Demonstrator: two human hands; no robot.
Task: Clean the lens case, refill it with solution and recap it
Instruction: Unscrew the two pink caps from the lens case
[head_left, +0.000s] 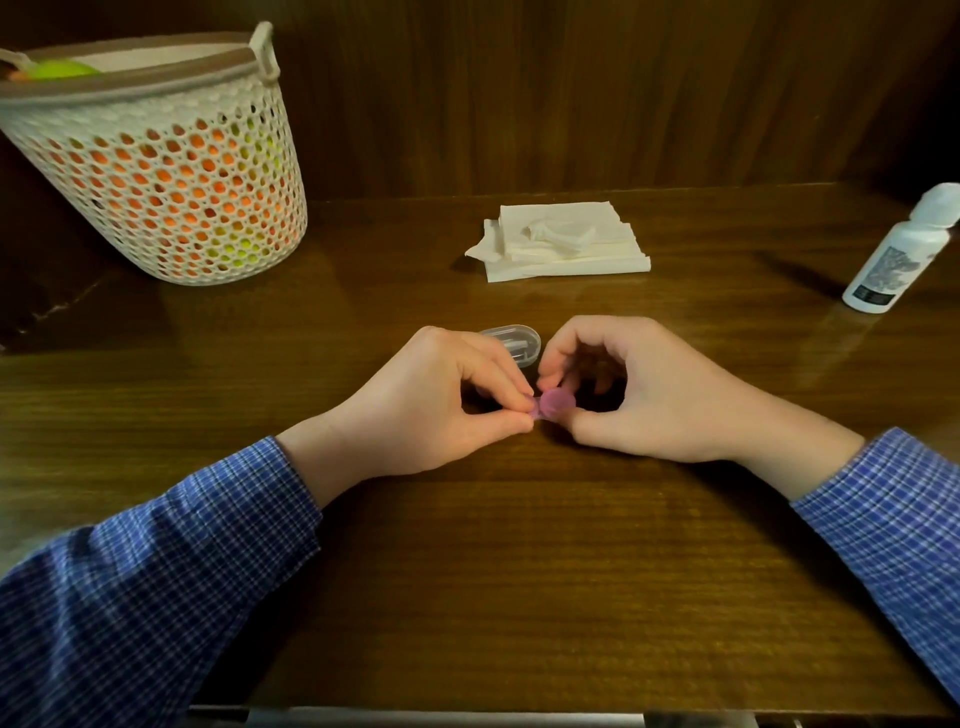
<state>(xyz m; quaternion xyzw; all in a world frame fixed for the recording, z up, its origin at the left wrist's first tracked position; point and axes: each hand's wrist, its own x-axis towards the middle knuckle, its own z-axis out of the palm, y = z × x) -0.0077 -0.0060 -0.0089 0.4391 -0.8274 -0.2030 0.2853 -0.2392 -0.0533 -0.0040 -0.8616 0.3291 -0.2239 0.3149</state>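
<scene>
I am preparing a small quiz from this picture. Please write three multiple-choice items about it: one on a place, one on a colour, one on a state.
1. Where does the bottle stand?
A. at the table's far right
B. inside the basket
C. on the tissues

2. What colour is the lens case?
A. green
B. purple
C. black

3. How is the lens case held?
A. it lies untouched on the table
B. only the left hand holds it
C. both hands pinch it

Answers:
1 A: the bottle is near the right edge of the table, far from the basket and the tissues.
2 B: the part showing between the fingers is purple.
3 C: the left hand and right hand meet on it with thumb and fingers.
</scene>
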